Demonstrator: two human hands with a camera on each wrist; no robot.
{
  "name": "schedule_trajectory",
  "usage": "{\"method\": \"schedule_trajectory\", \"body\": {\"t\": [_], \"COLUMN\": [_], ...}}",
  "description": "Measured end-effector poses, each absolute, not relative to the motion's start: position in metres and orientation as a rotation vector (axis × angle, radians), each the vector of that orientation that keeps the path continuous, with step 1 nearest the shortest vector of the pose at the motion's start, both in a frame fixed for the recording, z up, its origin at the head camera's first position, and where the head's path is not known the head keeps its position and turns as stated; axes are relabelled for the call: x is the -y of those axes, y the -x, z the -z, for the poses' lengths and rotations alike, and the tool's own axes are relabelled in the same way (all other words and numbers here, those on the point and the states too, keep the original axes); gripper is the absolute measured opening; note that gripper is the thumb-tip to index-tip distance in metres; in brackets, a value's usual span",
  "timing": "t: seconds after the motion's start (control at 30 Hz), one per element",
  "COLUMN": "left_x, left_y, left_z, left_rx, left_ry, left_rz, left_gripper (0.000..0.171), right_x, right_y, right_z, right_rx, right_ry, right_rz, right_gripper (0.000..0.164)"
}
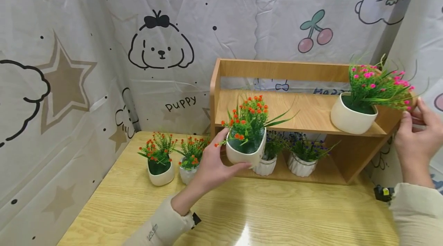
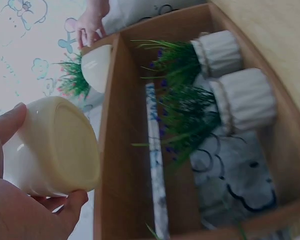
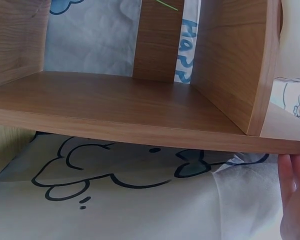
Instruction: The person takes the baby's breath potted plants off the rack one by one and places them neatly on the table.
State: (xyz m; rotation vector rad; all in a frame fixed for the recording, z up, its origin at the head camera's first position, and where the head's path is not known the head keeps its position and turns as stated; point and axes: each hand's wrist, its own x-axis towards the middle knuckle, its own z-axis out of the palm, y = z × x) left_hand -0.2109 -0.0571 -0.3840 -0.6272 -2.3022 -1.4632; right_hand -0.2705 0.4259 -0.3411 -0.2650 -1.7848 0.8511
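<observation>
My left hand (image 1: 216, 165) holds a white pot of orange-red artificial flowers (image 1: 246, 152) tilted in front of the shelf's left part. The left wrist view shows the pot's pale underside (image 2: 77, 145) between thumb and fingers. At the right end of the wooden shelf (image 1: 273, 111), my right hand (image 1: 420, 134) grips the side panel near its top. Its fingers (image 3: 286, 175) lie against the panel's outer face in the right wrist view; the thumb is hidden there. Beside that hand, a white pot of pink flowers (image 1: 353, 117) stands on the upper board.
Two white pots of purple flowers, one left (image 1: 265, 166) and one right (image 1: 302, 164), stand in the lower compartment. Left of the shelf, two orange-flowered pots (image 1: 162, 175) (image 1: 187, 175) stand on the wooden table (image 1: 277, 211). A printed curtain (image 1: 194, 46) hangs behind.
</observation>
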Motion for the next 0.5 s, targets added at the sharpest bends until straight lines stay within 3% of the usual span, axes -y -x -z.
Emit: {"method": "schedule_trajectory", "body": {"t": [0.27,0.5], "left_x": [0.096,0.125], "left_y": [0.193,0.177], "left_z": [0.411,0.438], "left_rx": [2.308,2.425], "left_ry": [0.619,0.49], "left_rz": [1.377,1.402], "left_gripper": [0.09,0.096], "right_x": [-0.424,-0.425], "right_y": [0.265,0.268], "right_z": [0.339,0.34], "right_rx": [1.822,1.783], "right_ry": [0.322,0.275], "right_rz": [-0.888,-0.853], "right_gripper": [0.039,0.039]}}
